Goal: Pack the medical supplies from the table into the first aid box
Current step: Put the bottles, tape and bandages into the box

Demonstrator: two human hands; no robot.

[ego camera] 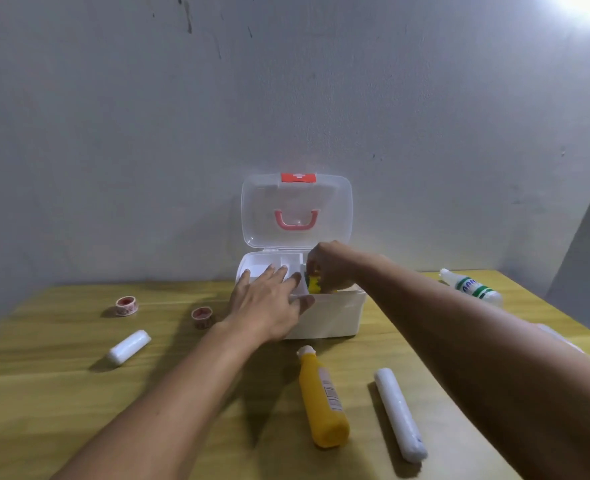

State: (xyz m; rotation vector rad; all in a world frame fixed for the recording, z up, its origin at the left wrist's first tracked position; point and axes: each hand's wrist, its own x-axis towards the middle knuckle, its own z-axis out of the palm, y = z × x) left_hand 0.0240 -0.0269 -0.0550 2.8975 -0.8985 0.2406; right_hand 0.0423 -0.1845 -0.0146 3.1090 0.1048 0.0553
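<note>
A person's right hand (331, 268) reaches into the right side of the open first aid box (324, 317), fingers curled downward around a small yellow item (315, 284), which sits directly beneath the fingertips, just inside the box rim; what the item is cannot be made out, and the fingertips are hidden. The left hand (269, 303) lies flat with fingers spread, steadying the box's left rim. Nearest the right hand's fingers on the table (44, 393), towards the person, lies a yellow bottle (323, 400), long axis pointing away from them towards the box.

White first aid box (324, 317) open (lid upright), table-centre.
</note>
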